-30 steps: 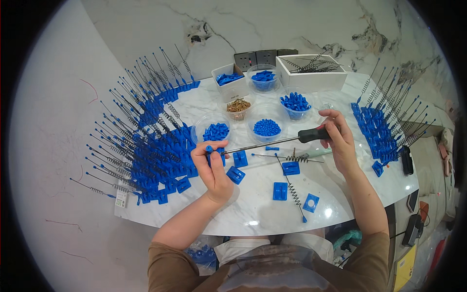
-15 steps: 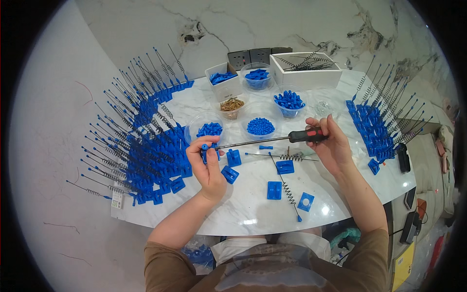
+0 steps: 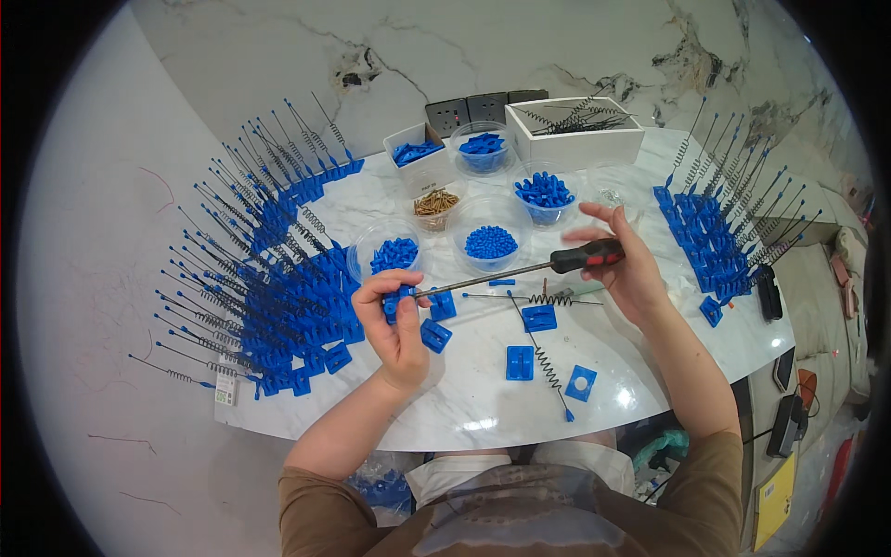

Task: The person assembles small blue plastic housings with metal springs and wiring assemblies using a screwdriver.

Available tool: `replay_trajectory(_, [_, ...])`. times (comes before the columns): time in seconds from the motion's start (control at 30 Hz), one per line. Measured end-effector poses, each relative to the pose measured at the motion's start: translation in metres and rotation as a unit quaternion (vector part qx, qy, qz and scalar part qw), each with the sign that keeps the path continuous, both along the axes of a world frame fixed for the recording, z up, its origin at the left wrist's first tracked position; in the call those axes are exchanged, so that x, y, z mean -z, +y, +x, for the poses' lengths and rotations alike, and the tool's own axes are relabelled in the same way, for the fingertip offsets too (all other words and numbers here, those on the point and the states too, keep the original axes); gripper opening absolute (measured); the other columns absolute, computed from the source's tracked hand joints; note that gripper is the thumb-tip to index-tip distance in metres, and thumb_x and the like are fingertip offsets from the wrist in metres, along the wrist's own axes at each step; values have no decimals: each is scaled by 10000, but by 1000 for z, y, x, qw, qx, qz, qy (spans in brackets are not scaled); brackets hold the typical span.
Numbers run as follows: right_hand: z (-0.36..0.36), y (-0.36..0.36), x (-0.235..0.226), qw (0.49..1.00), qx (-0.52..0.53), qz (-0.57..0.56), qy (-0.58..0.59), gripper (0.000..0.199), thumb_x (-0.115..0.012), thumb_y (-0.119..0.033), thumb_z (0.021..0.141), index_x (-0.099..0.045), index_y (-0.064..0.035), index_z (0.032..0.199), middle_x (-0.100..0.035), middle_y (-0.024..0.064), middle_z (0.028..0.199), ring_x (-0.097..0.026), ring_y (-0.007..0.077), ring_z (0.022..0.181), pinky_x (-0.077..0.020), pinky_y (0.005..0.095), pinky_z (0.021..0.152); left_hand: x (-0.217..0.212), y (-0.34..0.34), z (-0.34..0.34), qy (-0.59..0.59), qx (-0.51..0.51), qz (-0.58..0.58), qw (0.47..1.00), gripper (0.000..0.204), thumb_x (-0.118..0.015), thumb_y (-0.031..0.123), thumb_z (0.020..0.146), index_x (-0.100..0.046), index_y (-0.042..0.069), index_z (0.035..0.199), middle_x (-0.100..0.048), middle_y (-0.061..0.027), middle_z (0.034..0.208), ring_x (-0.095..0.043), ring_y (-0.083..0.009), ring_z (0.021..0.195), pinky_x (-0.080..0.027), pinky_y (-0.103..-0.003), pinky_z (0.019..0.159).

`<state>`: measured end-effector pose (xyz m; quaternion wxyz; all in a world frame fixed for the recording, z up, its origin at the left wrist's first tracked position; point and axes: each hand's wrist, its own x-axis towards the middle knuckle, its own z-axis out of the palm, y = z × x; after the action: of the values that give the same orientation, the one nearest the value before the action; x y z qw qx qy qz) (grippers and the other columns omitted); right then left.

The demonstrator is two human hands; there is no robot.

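My left hand (image 3: 394, 330) is closed around a small blue plastic part (image 3: 401, 303), mostly hidden by my fingers. A screwdriver (image 3: 501, 278) with a black and red handle lies across in front of me, its tip meeting that part. The handle rests in my right hand (image 3: 624, 265), against the palm and thumb, while the index finger lifts away, slightly blurred. Close by my left hand lie a blue base piece (image 3: 436, 336) and another partly covered one. Farther right are a blue base (image 3: 538, 319), a slotted one (image 3: 520, 363), a square with a round hole (image 3: 582, 382) and coil-spring wires (image 3: 549, 368).
Finished-looking spring-wire pieces on blue bases crowd the left (image 3: 297, 297) and stand in rows at right (image 3: 705, 241). Behind are tubs of blue beads (image 3: 491, 242), blue pegs (image 3: 545, 189) and brass screws (image 3: 435, 202), plus a white box (image 3: 575, 147) of springs.
The fingers of my right hand have loosened and spread around the screwdriver handle. The shaft still reaches the blue part in my left hand, and the whole view has shifted slightly.
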<state>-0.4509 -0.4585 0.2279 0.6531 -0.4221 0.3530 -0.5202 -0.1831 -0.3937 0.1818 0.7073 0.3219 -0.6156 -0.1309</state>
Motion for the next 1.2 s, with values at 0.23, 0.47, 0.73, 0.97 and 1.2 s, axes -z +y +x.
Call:
replay_trajectory(0.23, [-9,0,13,970,-1,-111,216,404,-428,-437,989,-595,-98,1132,-502,-46,624,-393,35,512,-303,206,473,-3,1,3,40,2,3,999,266,-436,180,977,-401,1,1171,-525,-158,1118,-481,-139,793,-428,-283,713])
replay_trajectory(0.47, [-6,-5,18,982,30,-179,44,452,-618,-142,892,-449,-53,1301,-559,44,1041,-505,86,788,-396,223,715,-2,0,4,6,13,58,998,263,-402,154,995,-485,-32,1161,-543,-129,1146,-457,-108,783,-412,-242,701])
replay_trajectory(0.73, [-14,-6,16,986,-20,-76,-150,466,-616,-259,889,-466,-79,1292,-578,31,1053,-512,149,1005,-354,321,935,-5,1,1,-86,-18,48,995,292,-383,147,1013,-510,2,1232,-552,-132,1266,-543,-122,955,-466,-222,685])
replay_trajectory(0.97, [-14,-8,11,983,-6,-21,-182,470,-478,-419,982,-478,-68,1294,-589,4,790,-502,203,1148,-362,350,980,-6,0,-3,-81,13,73,994,315,-357,158,1022,-500,8,1258,-522,-149,1330,-545,-181,1103,-489,-223,733])
replay_trajectory(1.2, [-24,-14,18,950,-101,-81,-284,497,-451,-375,998,-422,-55,1377,-560,20,725,-515,227,1160,-410,320,961,-5,1,-4,-82,18,89,992,306,-365,151,1019,-530,-18,1214,-583,-160,1254,-542,-264,1160,-409,-336,976])
